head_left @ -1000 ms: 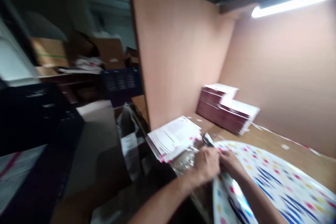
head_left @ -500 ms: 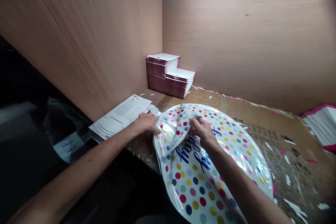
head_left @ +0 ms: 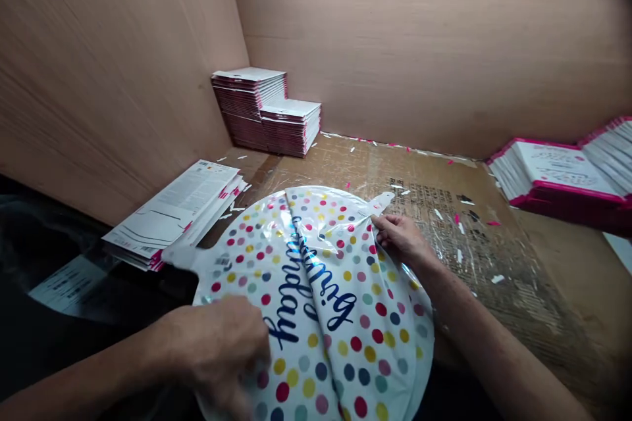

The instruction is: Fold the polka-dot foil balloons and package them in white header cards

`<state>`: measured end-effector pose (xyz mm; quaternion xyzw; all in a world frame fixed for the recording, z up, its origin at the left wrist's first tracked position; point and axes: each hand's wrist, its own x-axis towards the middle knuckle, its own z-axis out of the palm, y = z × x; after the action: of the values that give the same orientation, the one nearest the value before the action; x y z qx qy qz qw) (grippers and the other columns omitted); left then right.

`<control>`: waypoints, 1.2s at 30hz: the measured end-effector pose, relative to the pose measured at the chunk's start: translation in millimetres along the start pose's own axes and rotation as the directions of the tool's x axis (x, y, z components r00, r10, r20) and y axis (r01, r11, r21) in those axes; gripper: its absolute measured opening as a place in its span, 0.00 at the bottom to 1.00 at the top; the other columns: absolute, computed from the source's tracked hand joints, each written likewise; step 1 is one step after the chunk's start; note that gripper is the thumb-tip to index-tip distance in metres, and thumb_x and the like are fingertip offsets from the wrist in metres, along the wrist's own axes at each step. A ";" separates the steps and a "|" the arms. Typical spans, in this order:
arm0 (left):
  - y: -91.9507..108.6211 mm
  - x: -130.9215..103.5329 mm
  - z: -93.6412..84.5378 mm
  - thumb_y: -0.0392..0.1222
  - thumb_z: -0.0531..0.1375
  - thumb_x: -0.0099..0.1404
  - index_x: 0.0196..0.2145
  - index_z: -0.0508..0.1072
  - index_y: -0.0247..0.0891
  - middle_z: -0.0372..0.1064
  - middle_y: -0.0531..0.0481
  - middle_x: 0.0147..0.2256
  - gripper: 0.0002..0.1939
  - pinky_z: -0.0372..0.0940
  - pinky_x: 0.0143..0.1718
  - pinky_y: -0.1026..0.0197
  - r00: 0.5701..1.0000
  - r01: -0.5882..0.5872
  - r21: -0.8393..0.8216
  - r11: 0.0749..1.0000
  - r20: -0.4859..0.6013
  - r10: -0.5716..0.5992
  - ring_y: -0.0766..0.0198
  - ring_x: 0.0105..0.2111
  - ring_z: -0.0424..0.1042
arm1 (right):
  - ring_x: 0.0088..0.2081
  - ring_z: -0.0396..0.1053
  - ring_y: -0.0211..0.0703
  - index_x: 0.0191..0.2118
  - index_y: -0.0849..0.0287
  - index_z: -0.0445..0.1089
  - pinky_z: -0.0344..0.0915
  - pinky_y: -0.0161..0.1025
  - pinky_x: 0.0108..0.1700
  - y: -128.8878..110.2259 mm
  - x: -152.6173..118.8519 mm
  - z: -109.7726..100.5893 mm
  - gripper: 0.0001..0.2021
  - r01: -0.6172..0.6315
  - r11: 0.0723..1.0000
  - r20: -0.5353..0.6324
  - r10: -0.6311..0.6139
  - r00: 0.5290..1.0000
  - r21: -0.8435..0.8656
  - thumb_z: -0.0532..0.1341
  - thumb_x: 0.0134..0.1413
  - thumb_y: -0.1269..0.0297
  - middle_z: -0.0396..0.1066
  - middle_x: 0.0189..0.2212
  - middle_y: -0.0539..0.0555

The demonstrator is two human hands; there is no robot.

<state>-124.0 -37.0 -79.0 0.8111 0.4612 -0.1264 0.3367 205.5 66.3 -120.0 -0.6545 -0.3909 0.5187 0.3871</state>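
Note:
A flat, uninflated foil balloon (head_left: 355,302) lies at the front of the cardboard surface. It is white with coloured dots and blue "birthday" lettering, and a crease runs down its middle. My right hand (head_left: 402,237) pinches its upper right edge, close to a pale tab. Over the lower left part of the balloon is my left hand (head_left: 222,342), fingers pointing down and blurred by motion; whether they grip the foil cannot be made out. Another pale tab sticks out on the balloon's left side.
Printed cards (head_left: 172,204) are piled at the left by the wooden side panel (head_left: 113,79). Folded card packs (head_left: 291,125) stand stacked in the back corner, and more pink-edged packs (head_left: 563,168) at the right. Paper scraps litter the cardboard (head_left: 424,204).
The balloon's folded-over flap now lies spread out. My right hand has moved to the balloon's upper right edge; my left hand has come down towards me, over its lower left. The view has shifted right.

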 end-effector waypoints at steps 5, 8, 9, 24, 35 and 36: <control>-13.2 43.7 -40.3 0.56 0.52 0.67 0.38 0.74 0.41 0.75 0.44 0.42 0.18 0.64 0.44 0.57 0.795 0.276 0.082 0.958 -0.580 -0.180 0.53 0.42 0.72 | 0.15 0.60 0.32 0.23 0.58 0.66 0.56 0.29 0.17 14.2 2.9 -8.1 0.20 0.229 0.964 0.039 -0.225 0.974 -0.133 0.65 0.48 0.45 0.66 0.15 0.47; -31.7 73.7 -43.5 0.54 0.46 0.70 0.49 0.70 0.33 0.69 0.35 0.51 0.24 0.60 0.53 0.51 0.559 0.497 0.037 0.867 -0.778 -0.288 0.47 0.53 0.66 | 0.15 0.60 0.34 0.23 0.57 0.65 0.57 0.32 0.19 22.2 3.8 -10.7 0.21 0.340 0.917 0.069 -0.333 0.940 -0.209 0.61 0.53 0.44 0.64 0.14 0.46; -38.2 82.1 -43.7 0.56 0.47 0.70 0.49 0.69 0.30 0.68 0.33 0.51 0.26 0.61 0.53 0.50 0.549 0.544 0.025 0.839 -0.767 -0.333 0.45 0.53 0.66 | 0.15 0.61 0.35 0.23 0.57 0.65 0.57 0.32 0.19 23.3 4.1 -11.2 0.21 0.340 0.915 0.072 -0.333 0.940 -0.215 0.61 0.53 0.44 0.64 0.14 0.46; -32.7 191.0 -138.1 0.59 0.59 0.61 0.39 0.72 0.40 0.75 0.44 0.43 0.20 0.62 0.41 0.59 0.727 0.433 -0.010 0.902 -0.588 -0.355 0.51 0.45 0.72 | 0.14 0.60 0.34 0.23 0.57 0.66 0.56 0.31 0.17 10.8 37.6 -43.9 0.24 0.303 0.931 -0.081 -0.324 0.943 -0.203 0.63 0.48 0.39 0.63 0.13 0.46; 45.8 188.6 -118.2 0.49 0.44 0.74 0.65 0.54 0.30 0.52 0.39 0.67 0.28 0.50 0.65 0.50 0.614 -0.009 0.275 0.961 -0.757 0.223 0.54 0.68 0.48 | 0.14 0.65 0.33 0.27 0.59 0.65 0.58 0.27 0.15 -6.7 14.9 -40.5 0.16 0.027 0.997 -0.117 -0.018 0.993 0.070 0.66 0.52 0.53 0.73 0.17 0.53; 49.6 176.4 -102.3 0.52 0.43 0.74 0.67 0.52 0.31 0.47 0.40 0.69 0.30 0.48 0.66 0.47 0.675 -0.042 0.318 0.947 -0.690 0.262 0.52 0.69 0.43 | 0.14 0.65 0.33 0.27 0.59 0.65 0.58 0.27 0.15 -5.4 10.5 -40.3 0.17 0.013 0.999 -0.076 -0.010 0.997 0.041 0.65 0.53 0.51 0.74 0.18 0.54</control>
<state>2.3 130.4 -72.8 0.8691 0.4641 0.1697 0.0205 246.2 73.9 -112.5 -0.6632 -0.3690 0.4992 0.4181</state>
